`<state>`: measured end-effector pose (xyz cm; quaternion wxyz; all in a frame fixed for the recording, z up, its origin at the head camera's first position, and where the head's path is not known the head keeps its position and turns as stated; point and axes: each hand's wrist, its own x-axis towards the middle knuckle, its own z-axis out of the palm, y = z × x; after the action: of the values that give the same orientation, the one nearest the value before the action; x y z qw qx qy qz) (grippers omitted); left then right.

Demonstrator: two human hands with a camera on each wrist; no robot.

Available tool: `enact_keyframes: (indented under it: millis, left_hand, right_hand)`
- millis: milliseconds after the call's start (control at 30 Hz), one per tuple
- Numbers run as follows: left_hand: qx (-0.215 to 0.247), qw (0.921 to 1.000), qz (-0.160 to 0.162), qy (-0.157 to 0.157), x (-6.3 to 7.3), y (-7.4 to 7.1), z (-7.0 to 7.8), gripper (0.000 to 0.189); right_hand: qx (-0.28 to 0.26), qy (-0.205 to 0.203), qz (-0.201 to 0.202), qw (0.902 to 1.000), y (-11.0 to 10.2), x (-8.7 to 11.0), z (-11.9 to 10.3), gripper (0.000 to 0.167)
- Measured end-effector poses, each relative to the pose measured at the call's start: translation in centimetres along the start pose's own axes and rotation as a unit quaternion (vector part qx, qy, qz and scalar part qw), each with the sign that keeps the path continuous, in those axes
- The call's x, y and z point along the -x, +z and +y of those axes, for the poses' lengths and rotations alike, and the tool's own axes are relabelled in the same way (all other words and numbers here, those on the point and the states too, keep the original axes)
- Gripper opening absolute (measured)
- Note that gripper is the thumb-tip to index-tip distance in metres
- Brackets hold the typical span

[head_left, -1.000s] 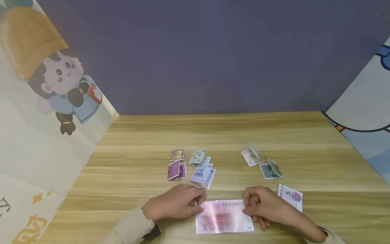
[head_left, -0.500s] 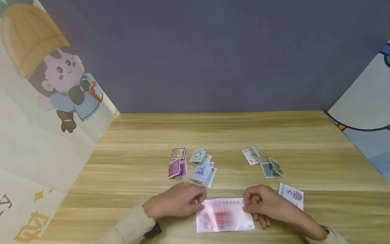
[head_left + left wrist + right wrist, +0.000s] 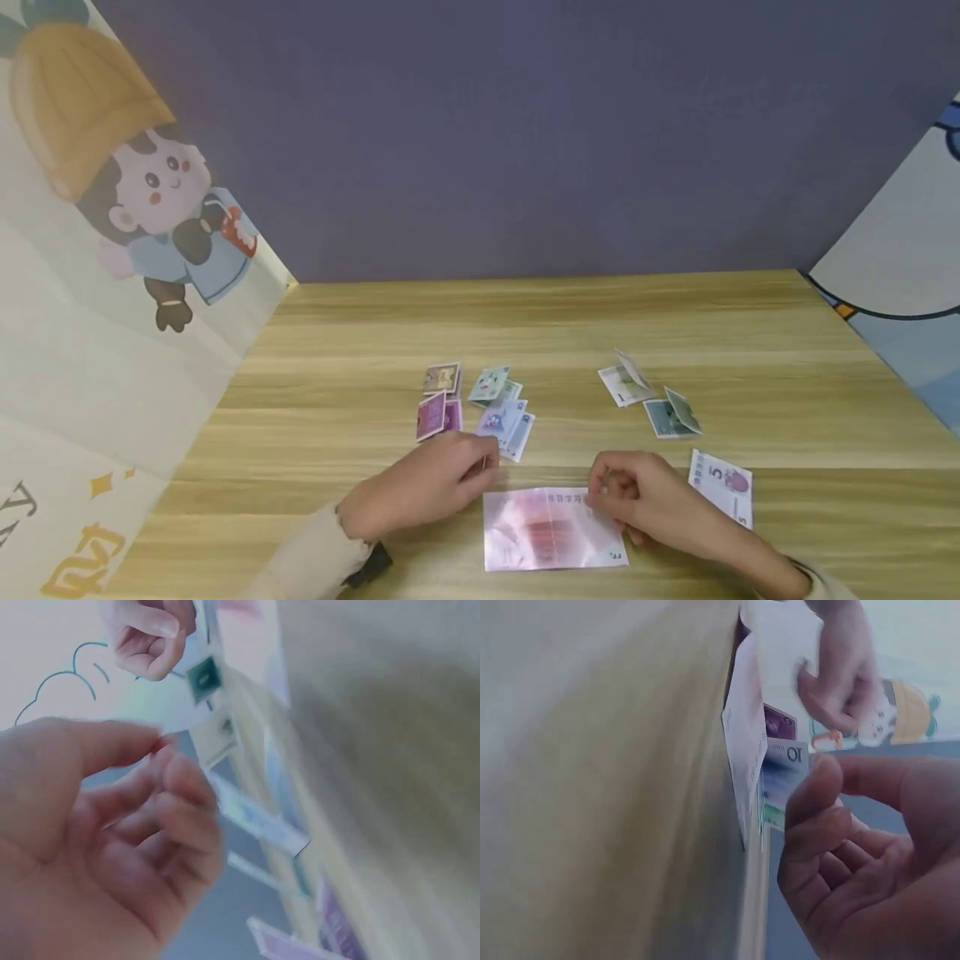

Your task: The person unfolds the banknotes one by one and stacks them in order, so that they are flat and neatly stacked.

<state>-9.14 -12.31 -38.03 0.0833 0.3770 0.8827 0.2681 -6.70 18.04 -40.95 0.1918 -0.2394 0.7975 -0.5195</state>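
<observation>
A pink play banknote (image 3: 555, 546) with a crease down its middle lies flat on the wooden table, nearest to both hands. My left hand (image 3: 431, 483) is off its upper left corner, fingers loosely bent, and overlaps a blue note in the head view. In the left wrist view the left hand (image 3: 142, 832) has thumb and forefinger tips close together with nothing seen between them. Over the note's upper right corner is my right hand (image 3: 652, 504). The right wrist view shows the right hand (image 3: 862, 847) with bent fingers, apart from the pink note (image 3: 746, 727).
Folded notes stand behind the hands: a brown one (image 3: 441, 378), a purple one (image 3: 431, 417), a green one (image 3: 489, 385) and a blue one (image 3: 501, 419). Right of them are a pale folded note (image 3: 621, 385) and a dark green one (image 3: 667, 418). A 5 note (image 3: 723, 483) lies beside the right forearm.
The left hand has let go of the pink note's corner and moved up and left. The right hand has lifted off slightly, shifting left. The pink note stays in place.
</observation>
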Motion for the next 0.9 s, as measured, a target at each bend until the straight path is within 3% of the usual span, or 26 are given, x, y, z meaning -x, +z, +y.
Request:
enact_keyframes:
  millis: [133, 233, 400, 467, 600, 733, 900]
  left_hand:
    - [0.013, 0.9963, 0.085, 0.005, -0.4, -0.9, 0.1, 0.009]
    - [-0.007, 0.9897, 0.142, 0.019, -0.8, -1.4, -0.5, 0.003]
    - [-0.043, 0.9808, 0.188, 0.028, -1.7, -1.8, -1.9, 0.007]
    - [-0.037, 0.9829, 0.179, 0.022, -2.1, -1.8, -2.2, 0.009]
    - [-0.016, 0.9916, 0.128, 0.013, -2.9, -1.5, -2.3, 0.013]
    - [-0.02, 0.9973, 0.071, 0.003, -2.9, -1.1, -2.0, 0.016]
    - [-0.02, 0.9995, 0.024, -0.001, -2.0, -0.2, -1.8, 0.019]
  right_hand:
    - [0.042, -0.013, 0.02, 0.9988, -0.3, -1.0, -1.2, 0.012]
    - [0.095, -0.025, 0.033, 0.9946, -1.0, -2.1, -2.4, 0.016]
    - [0.189, -0.052, 0.094, 0.976, -2.6, -4.8, -4.2, 0.019]
    - [0.206, -0.055, 0.109, 0.9708, -2.9, -6.0, -4.6, 0.018]
    - [0.221, -0.044, 0.102, 0.969, -2.9, -8.3, -4.5, 0.023]
    - [0.204, -0.028, 0.07, 0.976, -1.9, -9.9, -3.3, 0.029]
    - [0.198, -0.021, 0.026, 0.9797, -0.4, -10.8, -2.1, 0.031]
